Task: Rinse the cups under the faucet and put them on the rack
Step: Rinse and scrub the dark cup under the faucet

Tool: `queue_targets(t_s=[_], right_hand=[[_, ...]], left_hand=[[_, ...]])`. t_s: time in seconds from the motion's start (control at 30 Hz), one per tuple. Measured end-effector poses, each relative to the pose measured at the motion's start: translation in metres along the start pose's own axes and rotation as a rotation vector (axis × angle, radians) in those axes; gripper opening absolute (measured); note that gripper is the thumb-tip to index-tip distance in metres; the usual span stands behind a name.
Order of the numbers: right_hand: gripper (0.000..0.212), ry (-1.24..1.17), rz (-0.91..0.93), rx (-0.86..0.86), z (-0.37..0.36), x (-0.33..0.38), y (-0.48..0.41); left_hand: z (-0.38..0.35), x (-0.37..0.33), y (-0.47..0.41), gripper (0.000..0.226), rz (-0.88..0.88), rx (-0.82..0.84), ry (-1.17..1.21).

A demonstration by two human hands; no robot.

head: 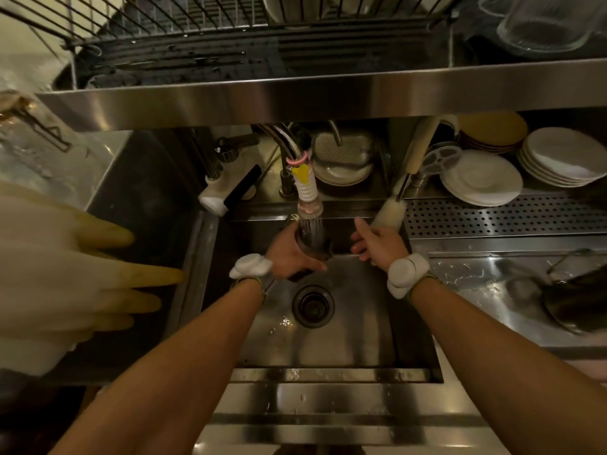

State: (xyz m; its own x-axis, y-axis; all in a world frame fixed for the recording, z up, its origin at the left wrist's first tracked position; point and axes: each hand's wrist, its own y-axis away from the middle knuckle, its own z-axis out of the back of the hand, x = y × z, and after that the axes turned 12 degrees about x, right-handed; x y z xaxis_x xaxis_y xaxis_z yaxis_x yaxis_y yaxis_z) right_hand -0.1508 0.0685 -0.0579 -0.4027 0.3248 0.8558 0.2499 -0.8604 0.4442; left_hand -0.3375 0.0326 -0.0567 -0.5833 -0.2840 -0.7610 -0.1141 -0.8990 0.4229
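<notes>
Left grip [289, 257] is curled round a dark tinted glass cup [310, 239] at centre frame, with its mouth up under the white ribbed faucet nozzle [308, 192]. Water is running; I can't tell if it goes in or down the side. Right grip [377, 244] is open with loose fingers, holds nothing, and sits just right of the cup.

The cup is over the stainless steel sink basin [354, 339], just above the round drain [313, 305] in the picture.

Risks:
- Wet glass in a one-handed hold could slip, hit the steel and chip.
- The stream could glance off the rim and splash onto the bench at lower frame.
- The black wire dish rack [164, 27] is at top of frame behind a steel shelf lip [295, 96], so lifting the cup could knock it on the lip or the nozzle.
- The clear glass vessels [542, 24] at upper right crowd that end, so the cup may clink against them.
- The fluffy white bottle brush [389, 213] is close to my right grip and easy to bump.
</notes>
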Motion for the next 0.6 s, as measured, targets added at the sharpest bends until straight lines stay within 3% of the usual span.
queue_targets(t_s=[0.2,0.47,0.6], right_hand=[[0.042,0.056,0.024,0.095,-0.014,0.013,0.001],[0.036,0.005,0.057,0.129,-0.011,0.019,0.006],[0.036,0.002,0.058,0.138,-0.012,0.017,0.01]], left_hand=[[0.036,-0.003,0.018,0.08,0.103,-0.049,-0.158],[0.045,-0.024,0.028,0.071,0.134,0.009,-0.59],[0.046,-0.036,0.034,0.079,0.22,0.004,-0.812]])
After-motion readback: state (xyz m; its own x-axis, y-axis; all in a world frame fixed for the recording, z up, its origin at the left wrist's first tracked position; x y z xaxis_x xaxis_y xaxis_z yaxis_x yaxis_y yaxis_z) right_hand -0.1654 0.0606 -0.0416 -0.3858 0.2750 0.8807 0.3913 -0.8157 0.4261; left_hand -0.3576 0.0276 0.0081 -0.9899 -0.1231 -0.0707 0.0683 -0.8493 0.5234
